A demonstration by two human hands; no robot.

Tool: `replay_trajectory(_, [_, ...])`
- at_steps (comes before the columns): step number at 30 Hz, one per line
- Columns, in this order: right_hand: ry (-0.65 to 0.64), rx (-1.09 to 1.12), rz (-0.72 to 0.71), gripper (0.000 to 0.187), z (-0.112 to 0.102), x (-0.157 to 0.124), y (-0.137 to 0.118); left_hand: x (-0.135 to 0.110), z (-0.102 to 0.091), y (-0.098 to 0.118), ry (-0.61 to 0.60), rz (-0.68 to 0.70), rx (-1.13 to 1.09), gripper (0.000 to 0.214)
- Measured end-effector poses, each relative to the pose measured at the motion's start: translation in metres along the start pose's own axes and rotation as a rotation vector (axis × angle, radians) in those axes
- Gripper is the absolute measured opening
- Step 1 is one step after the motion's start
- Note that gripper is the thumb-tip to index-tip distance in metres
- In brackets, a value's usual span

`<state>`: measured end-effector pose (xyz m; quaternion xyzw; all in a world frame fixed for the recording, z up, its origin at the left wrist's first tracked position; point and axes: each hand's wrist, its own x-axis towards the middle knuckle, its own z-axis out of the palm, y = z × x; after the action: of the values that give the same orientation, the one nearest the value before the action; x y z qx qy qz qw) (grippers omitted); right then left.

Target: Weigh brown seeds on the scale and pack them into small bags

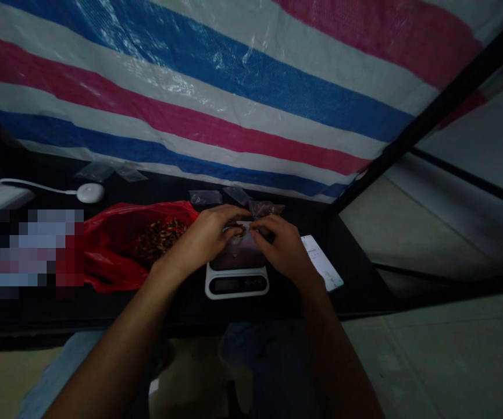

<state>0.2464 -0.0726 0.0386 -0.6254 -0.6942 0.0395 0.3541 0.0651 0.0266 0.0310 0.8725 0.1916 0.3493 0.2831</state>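
Observation:
Both hands meet over a small white digital scale [236, 283] on a dark table. My left hand [205, 235] and my right hand [279, 244] each pinch the top edge of a small clear plastic bag [239, 247] that rests on the scale's platform; the bag holds some small brownish bits. Just left of my left hand lies an open red plastic bag [116, 244] filled with small brown pieces [159, 235].
Several empty clear bags [207, 196] lie behind the scale. A white card [323, 262] sits right of the scale, a white round device with a cable [89, 192] at far left. A striped tarp [234, 87] hangs behind. The table edge [356, 311] drops to pale floor.

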Motion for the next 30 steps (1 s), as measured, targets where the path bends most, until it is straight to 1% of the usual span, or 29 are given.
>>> replay_trajectory(3, [0.015,0.051,-0.006,0.011,0.003,0.010,-0.004,0.001,0.001,0.002,0.002,0.000,-0.016,0.038])
replay_trajectory(7, [-0.026,0.083,-0.033,0.011,0.006,0.019,-0.008,0.000,0.001,0.002,0.015,-0.006,-0.046,0.047])
replay_trajectory(10, [-0.039,0.079,-0.044,0.013,0.007,0.020,-0.010,-0.001,-0.001,0.002,0.013,-0.012,-0.038,0.050])
replay_trajectory(12, [-0.042,0.073,-0.053,0.012,0.008,0.019,-0.010,-0.001,-0.006,0.003,0.020,-0.017,-0.005,0.048])
replay_trajectory(14, [-0.051,0.072,-0.071,0.013,0.008,0.018,-0.010,-0.002,-0.015,0.005,0.014,-0.035,0.045,0.038])
replay_trajectory(17, [-0.055,0.068,-0.092,0.015,0.007,0.017,-0.009,-0.007,-0.030,0.006,-0.070,-0.106,0.121,0.021])
replay_trajectory(21, [-0.048,0.074,-0.059,0.015,0.004,0.016,-0.005,-0.018,-0.045,0.004,-0.200,-0.242,0.173,0.021])
replay_trajectory(24, [-0.041,0.108,-0.026,0.014,-0.001,0.017,-0.001,-0.024,-0.046,0.004,-0.283,-0.318,0.186,0.019])
replay_trajectory(27, [-0.045,0.078,0.029,0.016,-0.007,0.021,0.007,-0.027,-0.040,0.002,-0.325,-0.330,0.233,0.019])
replay_trajectory(30, [-0.158,-0.033,0.094,0.015,-0.007,0.027,0.015,-0.029,-0.035,-0.001,-0.331,-0.300,0.255,0.020])
